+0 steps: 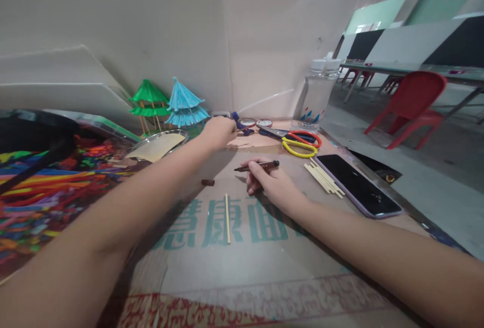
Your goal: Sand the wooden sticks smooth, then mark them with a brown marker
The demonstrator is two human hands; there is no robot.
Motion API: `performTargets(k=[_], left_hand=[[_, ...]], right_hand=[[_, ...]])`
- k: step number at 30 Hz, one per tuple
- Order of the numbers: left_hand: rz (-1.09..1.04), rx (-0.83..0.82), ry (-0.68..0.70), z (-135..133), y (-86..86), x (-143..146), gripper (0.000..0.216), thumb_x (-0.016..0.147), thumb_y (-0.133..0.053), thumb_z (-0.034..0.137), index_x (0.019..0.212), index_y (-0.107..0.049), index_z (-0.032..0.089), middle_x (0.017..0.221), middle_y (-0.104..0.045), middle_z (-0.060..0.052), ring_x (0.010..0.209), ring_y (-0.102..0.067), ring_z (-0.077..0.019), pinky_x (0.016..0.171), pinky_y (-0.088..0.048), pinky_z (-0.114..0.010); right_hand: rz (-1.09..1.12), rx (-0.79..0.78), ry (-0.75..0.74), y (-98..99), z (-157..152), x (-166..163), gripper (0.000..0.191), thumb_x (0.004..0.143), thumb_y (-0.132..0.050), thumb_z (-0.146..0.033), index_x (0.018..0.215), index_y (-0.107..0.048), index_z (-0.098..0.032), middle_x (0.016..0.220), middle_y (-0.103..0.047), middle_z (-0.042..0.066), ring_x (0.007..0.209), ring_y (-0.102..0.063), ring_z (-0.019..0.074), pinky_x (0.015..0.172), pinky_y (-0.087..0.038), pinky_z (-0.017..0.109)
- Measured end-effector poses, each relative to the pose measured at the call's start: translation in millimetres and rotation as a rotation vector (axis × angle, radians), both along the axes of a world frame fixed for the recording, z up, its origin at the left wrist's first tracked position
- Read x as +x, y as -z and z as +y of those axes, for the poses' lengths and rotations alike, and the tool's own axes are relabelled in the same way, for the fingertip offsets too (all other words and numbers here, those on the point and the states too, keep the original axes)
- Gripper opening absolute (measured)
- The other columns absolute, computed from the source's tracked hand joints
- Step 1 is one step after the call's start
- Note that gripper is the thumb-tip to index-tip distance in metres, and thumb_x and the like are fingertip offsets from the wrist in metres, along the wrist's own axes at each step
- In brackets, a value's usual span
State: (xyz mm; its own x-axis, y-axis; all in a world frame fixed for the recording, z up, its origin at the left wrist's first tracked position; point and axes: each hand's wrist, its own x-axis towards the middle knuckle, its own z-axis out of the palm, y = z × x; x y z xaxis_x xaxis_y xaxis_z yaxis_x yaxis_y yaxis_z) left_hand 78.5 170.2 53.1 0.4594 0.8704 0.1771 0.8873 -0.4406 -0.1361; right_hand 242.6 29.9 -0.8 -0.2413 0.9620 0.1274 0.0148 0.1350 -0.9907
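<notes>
My right hand (264,179) is closed around a brown marker pen (266,165), its bare tip pointing left. The pen's brown cap (207,182) lies on the table to the left of it. My left hand (219,133) reaches to the back of the table beside a dark blue object (237,117). Its fingers are closed, and a thin brownish thing shows at their tips, too small to name. A single pale stick (227,218) lies on the table in front of me, between my forearms. Several similar short sticks (324,179) lie in a bundle to the right of the pen.
Scissors (301,144) with red and yellow handles lie at the back, near a clear bottle (315,96). A phone (359,185) lies at right. Green (148,104) and blue (184,104) roofed models stand behind an oval tray (183,139). Colourful strips (56,187) are heaped at left.
</notes>
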Motion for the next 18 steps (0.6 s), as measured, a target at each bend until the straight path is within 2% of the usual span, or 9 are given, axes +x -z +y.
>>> performTargets(k=[2, 4, 7, 11, 13, 15, 18], left_hand=[[-0.013, -0.033, -0.011, -12.2, -4.7, -18.3, 0.025, 0.094, -0.060, 0.038, 0.100, -0.072, 0.017, 0.100, -0.072, -0.009, 0.094, -0.067, -0.0224, 0.084, -0.052, -0.035], [-0.020, -0.093, -0.001, -25.8, -3.8, -36.2, 0.018, 0.086, -0.064, 0.035, 0.088, -0.076, 0.021, 0.084, -0.075, -0.005, 0.080, -0.068, -0.0207, 0.070, -0.048, -0.028], [-0.051, -0.124, 0.002, -45.5, 0.5, -54.2, 0.020, 0.083, -0.062, 0.036, 0.085, -0.077, 0.023, 0.081, -0.076, -0.004, 0.073, -0.067, -0.0196, 0.060, -0.040, -0.026], [-0.132, -0.044, 0.000, -78.1, -3.1, -60.6, 0.035, 0.094, -0.047, 0.040, 0.093, -0.075, 0.019, 0.091, -0.076, -0.009, 0.080, -0.066, -0.0227, 0.063, -0.040, -0.029], [-0.165, -0.020, 0.042, -102.4, -2.0, -60.5, 0.034, 0.096, -0.046, 0.039, 0.095, -0.073, 0.019, 0.092, -0.074, -0.009, 0.084, -0.066, -0.0229, 0.068, -0.042, -0.030], [-0.181, -0.036, 0.116, -130.2, 6.6, -60.8, 0.030, 0.097, -0.048, 0.039, 0.097, -0.072, 0.022, 0.094, -0.073, -0.006, 0.086, -0.065, -0.0213, 0.073, -0.045, -0.030], [-0.194, -0.019, 0.322, -166.3, 28.9, -63.6, 0.028, 0.100, -0.047, 0.037, 0.098, -0.069, 0.020, 0.093, -0.070, -0.006, 0.089, -0.065, -0.0221, 0.077, -0.048, -0.033]], right_hand=[[-0.004, 0.013, -0.010, 1.0, 0.5, -0.7, 0.025, 0.096, -0.053, -0.042, 0.100, -0.061, -0.018, 0.067, -0.057, -0.004, 0.052, -0.058, 0.0092, 0.052, -0.051, 0.022], [-0.008, 0.016, -0.017, 1.7, 0.5, -1.2, 0.025, 0.096, -0.053, -0.041, 0.101, -0.060, -0.018, 0.067, -0.057, -0.004, 0.051, -0.057, 0.0092, 0.052, -0.050, 0.022], [-0.021, 0.022, -0.008, 1.9, -0.5, -1.3, 0.028, 0.095, -0.054, -0.043, 0.101, -0.060, -0.017, 0.068, -0.057, -0.004, 0.051, -0.058, 0.0096, 0.051, -0.049, 0.023], [-0.045, 0.066, -0.004, 0.2, -4.4, -0.8, 0.031, 0.095, -0.052, -0.046, 0.103, -0.060, -0.017, 0.067, -0.056, -0.004, 0.054, -0.058, 0.0107, 0.053, -0.049, 0.025], [-0.058, 0.081, -0.012, -1.7, -6.8, -0.5, 0.031, 0.095, -0.052, -0.046, 0.103, -0.060, -0.017, 0.066, -0.055, -0.004, 0.055, -0.059, 0.0117, 0.054, -0.049, 0.025], [-0.080, 0.097, -0.013, -4.0, -8.9, -0.3, 0.032, 0.095, -0.052, -0.047, 0.103, -0.060, -0.017, 0.064, -0.055, -0.004, 0.057, -0.059, 0.0124, 0.055, -0.049, 0.026], [-0.131, 0.124, -0.001, -6.3, -10.5, 0.3, 0.032, 0.096, -0.052, -0.048, 0.101, -0.061, -0.017, 0.066, -0.058, -0.003, 0.058, -0.059, 0.0122, 0.057, -0.049, 0.027]])
